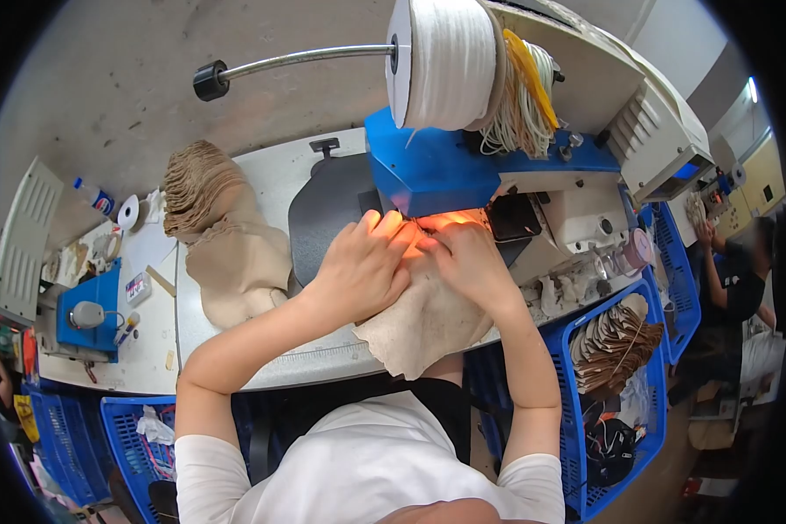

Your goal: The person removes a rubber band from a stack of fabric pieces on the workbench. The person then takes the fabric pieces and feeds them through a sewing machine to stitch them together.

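Note:
A beige fabric or leather piece (424,319) hangs from under the head of a blue machine (428,166) and over the table's front edge. Orange light falls on it there. My left hand (367,262) has its fingers bent on the piece's upper left part. On the right, my right hand (465,259) grips the same piece near its upper edge, thumb and fingers together. Both hands are close together just below the blue head. The fingertips partly hide the spot being worked.
A stack of beige pieces (205,188) lies left of the machine. Above hangs a white spool (445,65) on a metal rod. Blue baskets stand below, the right basket (661,419) with more pieces. A second blue machine (87,310) is at far left, a person (742,279) at far right.

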Demonstrator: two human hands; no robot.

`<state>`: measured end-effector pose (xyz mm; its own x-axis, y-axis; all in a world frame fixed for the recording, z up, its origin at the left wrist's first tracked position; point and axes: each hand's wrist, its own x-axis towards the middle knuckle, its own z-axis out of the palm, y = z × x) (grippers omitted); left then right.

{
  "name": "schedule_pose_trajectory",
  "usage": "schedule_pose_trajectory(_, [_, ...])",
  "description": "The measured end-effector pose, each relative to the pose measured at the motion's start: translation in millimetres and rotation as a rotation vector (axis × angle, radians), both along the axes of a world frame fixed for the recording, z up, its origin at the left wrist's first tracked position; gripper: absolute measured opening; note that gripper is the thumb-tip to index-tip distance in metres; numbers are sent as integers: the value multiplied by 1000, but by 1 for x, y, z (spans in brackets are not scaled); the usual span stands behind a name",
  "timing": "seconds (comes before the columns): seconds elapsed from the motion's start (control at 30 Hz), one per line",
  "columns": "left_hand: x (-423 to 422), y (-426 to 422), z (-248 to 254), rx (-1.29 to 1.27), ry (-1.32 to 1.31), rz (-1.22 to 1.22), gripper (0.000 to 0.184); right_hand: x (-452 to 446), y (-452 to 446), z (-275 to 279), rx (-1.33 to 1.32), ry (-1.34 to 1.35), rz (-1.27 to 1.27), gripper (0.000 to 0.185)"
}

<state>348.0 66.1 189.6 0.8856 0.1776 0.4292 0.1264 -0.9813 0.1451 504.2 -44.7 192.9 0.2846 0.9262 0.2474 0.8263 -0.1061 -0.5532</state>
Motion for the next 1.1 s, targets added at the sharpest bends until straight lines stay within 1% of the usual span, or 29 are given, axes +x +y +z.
schedule_pose_trajectory(0.03, [0,-1,1,-8,32,10,41,1,0,3,-23,5,-1,25])
schedule_pose_trajectory(0.07, [0,-1,1,-22,1,-2,40,2,-1,4,-46,10,-3,25])
schedule_pose_trajectory(0.17, [-2,0,-5,-48,-68,-23,37,10,-5,-2,135,109,52,23])
schedule_pose_trajectory(0.27, [-3,-1,-8,-46,-71,-13,32,13,-10,5,116,207,63,21])
schedule_pose_trajectory(0.33, [-4,-2,-4,-49,-55,-9,28,13,-10,6,147,186,55,20])
schedule_pose_trajectory(0.43, [-3,-2,1,-66,19,27,27,15,-9,2,201,131,29,19])
schedule_pose_trajectory(0.53, [0,7,0,-59,-27,7,26,16,-7,-2,236,98,-6,18])
schedule_pose_trajectory(0.63, [3,31,-5,-34,26,-50,27,16,-4,-5,267,103,-20,19])
schedule_pose_trajectory(0.73, [4,54,-1,-83,111,-67,26,17,0,-10,282,81,-44,20])
schedule_pose_trajectory(0.77, [6,66,-5,-23,21,-135,27,17,1,-13,282,68,-54,21])
schedule_pose_trajectory(0.87, [5,82,-2,-35,-163,38,25,17,4,-17,299,16,-51,23])
schedule_pose_trajectory(0.93, [-3,95,6,-315,-329,142,24,12,2,-12,276,50,-82,20])
schedule_pose_trajectory(1.0, [-21,99,16,-617,-698,225,16,10,-2,-12,292,39,-100,19])
schedule_pose_trajectory(1.07, [-51,80,28,-341,-882,165,14,13,-6,-16,345,-17,-101,19])
schedule_pose_trajectory(1.1, [-62,63,35,-119,-834,9,11,14,-6,-17,370,-14,-95,18])
